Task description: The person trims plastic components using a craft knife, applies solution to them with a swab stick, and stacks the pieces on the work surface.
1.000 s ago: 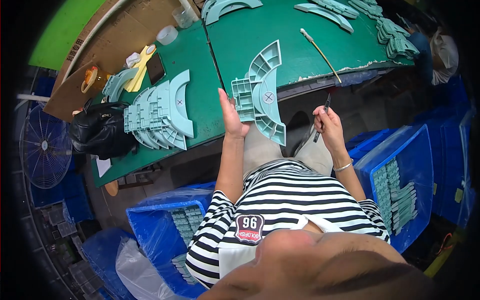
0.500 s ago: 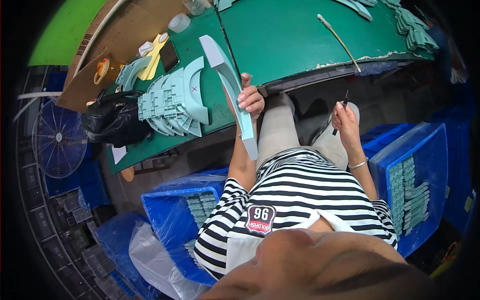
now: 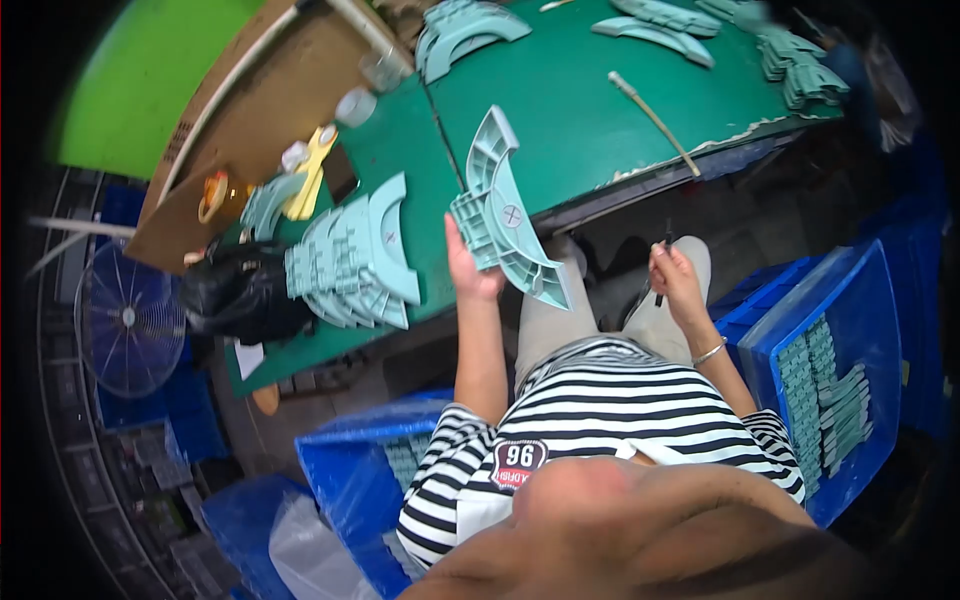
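The left hand [image 3: 478, 278], fingers partly hidden, held the curved teal part [image 3: 512, 216], seemingly light, stiff and slick-faced, by its grippier ribbed block near the green table's [image 3: 570, 70] edge, while the right hand [image 3: 679, 284] pinched a dark pen-like tool [image 3: 668, 235].

I see moderately bright light on my green table [image 3: 560, 130], deep shadow beneath it, soft blur over the black bag [image 3: 235, 290], and fisheye bending toward blackened edges.

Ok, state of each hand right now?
Left hand: holding a curved teal part.
Right hand: closed around a slim black pen-like tool.
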The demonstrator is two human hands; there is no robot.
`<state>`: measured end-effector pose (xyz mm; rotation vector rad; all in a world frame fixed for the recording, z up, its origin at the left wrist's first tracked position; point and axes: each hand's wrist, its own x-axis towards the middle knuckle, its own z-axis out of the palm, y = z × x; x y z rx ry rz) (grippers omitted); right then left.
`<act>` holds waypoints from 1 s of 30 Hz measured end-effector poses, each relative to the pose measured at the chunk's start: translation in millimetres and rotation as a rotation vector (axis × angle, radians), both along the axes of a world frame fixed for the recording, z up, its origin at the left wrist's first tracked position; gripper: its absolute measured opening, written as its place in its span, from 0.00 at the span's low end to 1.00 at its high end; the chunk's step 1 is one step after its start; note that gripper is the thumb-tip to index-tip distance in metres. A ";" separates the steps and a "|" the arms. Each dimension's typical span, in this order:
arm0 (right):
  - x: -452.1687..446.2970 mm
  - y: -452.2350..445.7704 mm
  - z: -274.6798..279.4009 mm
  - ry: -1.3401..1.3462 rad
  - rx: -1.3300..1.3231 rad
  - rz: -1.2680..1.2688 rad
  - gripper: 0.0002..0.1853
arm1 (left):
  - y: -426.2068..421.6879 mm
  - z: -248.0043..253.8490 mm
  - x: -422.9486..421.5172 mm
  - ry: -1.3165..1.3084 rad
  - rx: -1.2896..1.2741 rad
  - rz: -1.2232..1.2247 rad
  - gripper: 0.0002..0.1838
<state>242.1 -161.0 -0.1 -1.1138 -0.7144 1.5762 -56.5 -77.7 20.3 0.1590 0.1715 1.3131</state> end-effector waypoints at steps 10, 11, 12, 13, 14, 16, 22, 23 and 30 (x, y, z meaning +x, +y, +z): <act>2.7 5.7 -4.0 0.018 -0.022 -0.012 0.14 | 112.1 58.6 -33.2 0.861 -0.084 0.112 0.14; 3.7 6.3 -7.8 0.029 -0.029 -0.018 0.14 | 134.7 68.0 -31.5 0.940 0.065 0.133 0.14; 4.7 6.7 -10.2 0.027 -0.036 -0.023 0.14 | 157.6 82.2 -26.5 1.015 0.217 0.155 0.14; 5.6 7.2 -12.1 0.023 -0.043 -0.028 0.14 | 188.4 86.3 -28.3 1.169 0.319 0.152 0.14; 6.7 7.8 -12.7 0.017 -0.052 -0.033 0.14 | 221.9 86.8 -32.3 1.319 0.423 0.150 0.13; 7.2 7.9 -13.7 0.029 -0.056 -0.059 0.14 | 284.2 89.9 -39.1 1.761 0.544 0.126 0.14; 13.8 8.6 -26.1 -0.002 -0.128 -0.136 0.14 | 413.4 67.7 -13.5 2.572 0.665 0.214 0.22; 15.3 8.6 -23.7 -0.011 -0.152 -0.149 0.14 | 428.6 62.3 -7.6 2.641 0.675 0.181 0.22; 31.1 15.8 -32.6 -0.017 -0.174 -0.172 0.15 | 427.1 55.6 30.0 2.727 0.685 0.993 0.20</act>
